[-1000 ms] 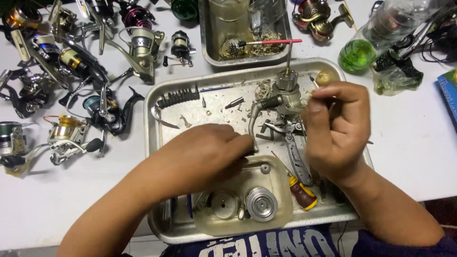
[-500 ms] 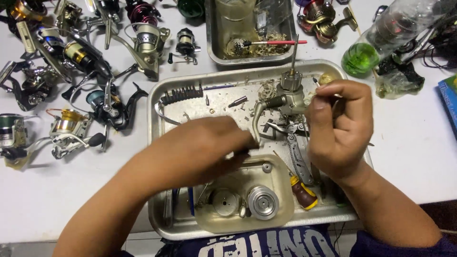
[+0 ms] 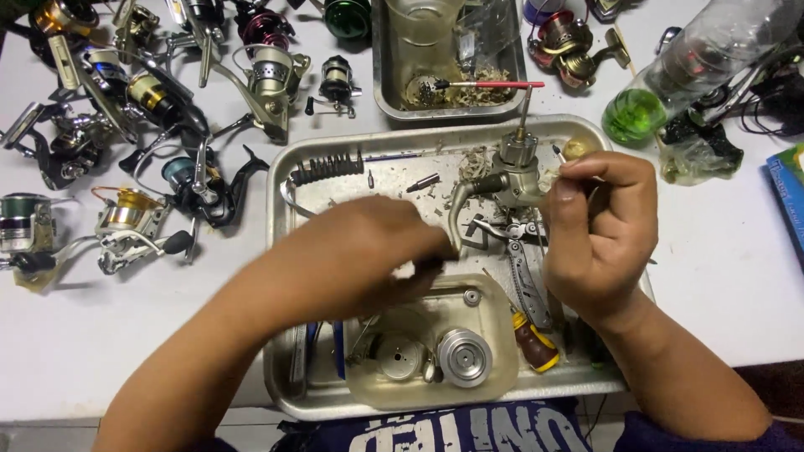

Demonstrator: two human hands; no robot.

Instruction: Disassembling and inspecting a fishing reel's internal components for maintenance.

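Right hand [image 3: 599, 238] fingers [image 3: 578, 167] pinched narrow on something thin and small, maybe a pin or fine tool, too small to tell, held just beside the reel body [image 3: 515, 172]. Left hand [image 3: 360, 251] curled palm down, fingertips at the lower end of the reel's bent stem; cannot tell what the fingers close on, blurred and hidden under the knuckles.

The reel body stands upright in the upper right of the steel tray [image 3: 285, 180], shaft pointing up. Judged: metal, stiff, fairly light, probably greasy so slippery; small loose parts easy to lose. Best hold looks like the stem or foot, not the thin shaft.

Around it: folding pliers [image 3: 523, 272] just below the reel, small screwdriver [image 3: 536, 343] with a yellow and brown handle, shallow dish [image 3: 494, 381] at the tray front holding a spool [image 3: 463, 357]. Many more fishing reels [image 3: 126, 222] on the white table, left of the tray. Green-bottomed plastic bottle [image 3: 670, 84] upper right.

Versus half a second ago: left hand sits a bit further right, closer to the reel stem; right hand barely shifted, same pinch. Tray contents unchanged.
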